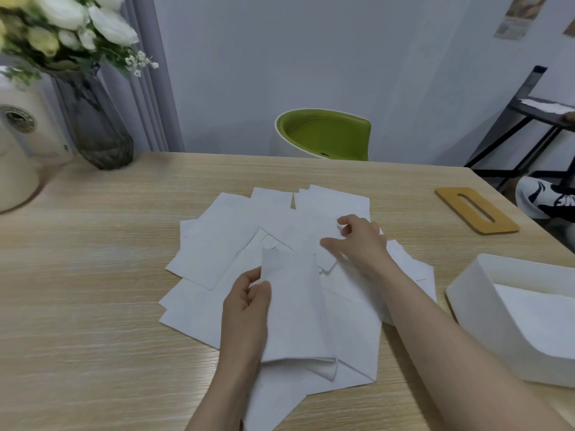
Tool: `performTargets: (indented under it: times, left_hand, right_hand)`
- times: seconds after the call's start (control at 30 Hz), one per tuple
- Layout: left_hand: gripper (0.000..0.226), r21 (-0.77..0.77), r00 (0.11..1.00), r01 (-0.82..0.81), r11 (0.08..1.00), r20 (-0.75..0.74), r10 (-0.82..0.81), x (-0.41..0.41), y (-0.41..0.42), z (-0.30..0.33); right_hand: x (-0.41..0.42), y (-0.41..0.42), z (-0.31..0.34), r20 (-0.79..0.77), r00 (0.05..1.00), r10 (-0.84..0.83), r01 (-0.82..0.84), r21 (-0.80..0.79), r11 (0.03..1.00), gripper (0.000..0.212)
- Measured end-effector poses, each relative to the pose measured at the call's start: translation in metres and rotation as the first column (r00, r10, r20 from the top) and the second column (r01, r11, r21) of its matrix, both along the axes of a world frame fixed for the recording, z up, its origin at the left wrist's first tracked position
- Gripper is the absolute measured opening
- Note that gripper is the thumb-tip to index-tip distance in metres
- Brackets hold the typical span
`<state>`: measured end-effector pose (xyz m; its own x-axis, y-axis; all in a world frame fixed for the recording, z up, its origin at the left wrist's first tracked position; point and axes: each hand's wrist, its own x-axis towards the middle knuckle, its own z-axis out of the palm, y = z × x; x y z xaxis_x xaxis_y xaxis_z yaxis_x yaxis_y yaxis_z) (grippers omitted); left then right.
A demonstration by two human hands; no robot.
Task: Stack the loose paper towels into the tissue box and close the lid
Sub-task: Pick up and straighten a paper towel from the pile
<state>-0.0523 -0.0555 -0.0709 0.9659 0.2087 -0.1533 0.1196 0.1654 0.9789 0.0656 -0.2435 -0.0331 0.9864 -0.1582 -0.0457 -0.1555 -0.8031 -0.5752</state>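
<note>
Several loose white paper towels (217,253) lie spread in an overlapping heap on the middle of the wooden table (93,275). My left hand (245,309) pinches a folded towel (295,312) and holds it lifted above the heap. My right hand (357,241) hovers over the far part of the heap with its fingers loosely curled, touching a towel's edge. The white tissue box (485,309) stands open at the right with some paper inside. Its tan wooden lid (476,209), with a slot, lies flat on the table at the far right.
A grey glass vase (96,126) with white flowers and a cream appliance (18,150) stand at the table's far left. A green chair (323,133) is behind the table. A black rack (535,119) and a shoe (544,197) are at the right.
</note>
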Motion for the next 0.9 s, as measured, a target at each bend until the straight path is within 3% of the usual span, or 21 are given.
performTargets:
  times: [0.07, 0.2, 0.4, 0.57, 0.67, 0.9]
  left_hand:
    - [0.022, -0.003, 1.000, -0.002, 1.000, -0.002, 0.002, 0.000, 0.001, 0.000]
    - [0.017, -0.019, 1.000, -0.005, 1.000, 0.004, 0.005, 0.000, 0.000, 0.001]
    - [0.025, -0.039, 1.000, -0.003, 0.999, -0.016, 0.002, -0.001, 0.000, 0.003]
    - [0.023, -0.056, 1.000, 0.002, 0.998, -0.012, -0.002, -0.001, 0.001, 0.003]
    - [0.023, -0.054, 1.000, 0.004, 0.999, -0.008, -0.004, -0.002, 0.000, 0.004]
    - [0.023, -0.067, 1.000, -0.003, 0.998, -0.004, 0.003, -0.002, -0.001, 0.006]
  right_hand:
    - [0.005, 0.001, 0.000, -0.042, 0.999, -0.002, 0.000, -0.055, 0.998, 0.056]
    - [0.006, 0.003, 0.001, -0.115, 0.993, -0.040, 0.044, 0.029, 0.999, 0.042]
    - [0.001, 0.003, 0.008, -0.020, 1.000, -0.020, 0.022, 0.142, 0.990, 0.012]
    - [-0.023, -0.018, 0.012, -0.011, 0.998, -0.066, 0.066, 0.255, 0.965, 0.024]
    - [-0.054, -0.036, 0.011, -0.041, 0.997, -0.064, 0.073, 0.308, 0.949, 0.011]
    - [-0.132, -0.049, 0.008, -0.017, 0.985, -0.171, 0.160, 0.458, 0.875, 0.015]
